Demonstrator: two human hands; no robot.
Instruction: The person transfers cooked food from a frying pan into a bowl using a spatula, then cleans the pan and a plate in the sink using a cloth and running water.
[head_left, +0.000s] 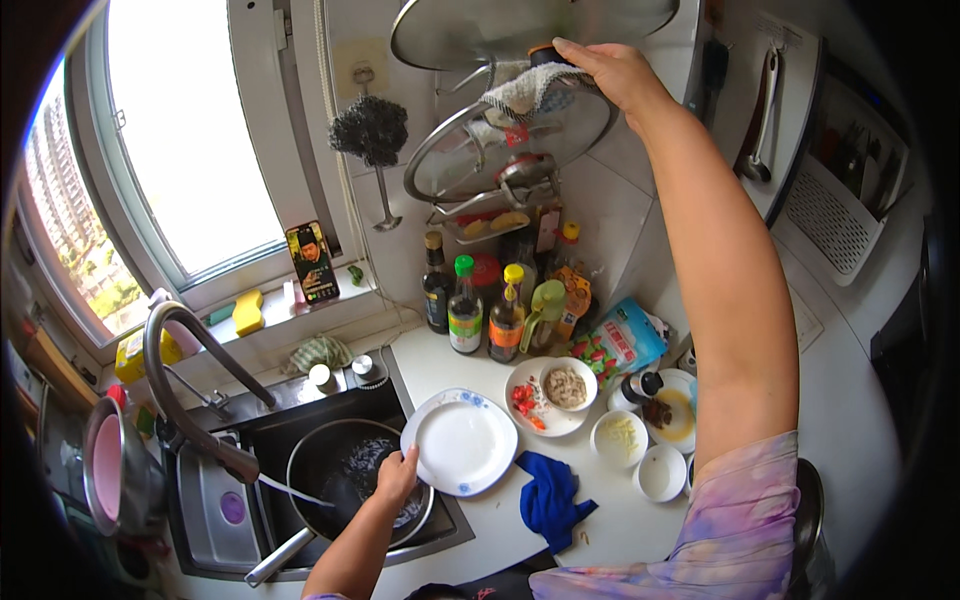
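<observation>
With thumb over its rim, my left hand (399, 474) holds a white plate with blue flowers (465, 442) beside the sink's edge. Beneath and left of it, a long-handled wok (322, 450) sits in the dark sink, with water running into it from the faucet (169, 375). My right hand (611, 71) is raised to the wall rack, its fingers at the dark knob of a glass pot lid (442, 161). A pale checked cloth (529, 91) lies over that lid by the fingers. How firmly the hand grips the knob or cloth is unclear. Another glass lid (480, 37) is above.
A blue cloth (551, 499) lies on the counter. Right of the plate are a dish of chopped red pepper (551, 424) and small bowls (619, 441). Sauce bottles (465, 315) stand behind. A phone (311, 262) leans on the sill near a yellow sponge (249, 313).
</observation>
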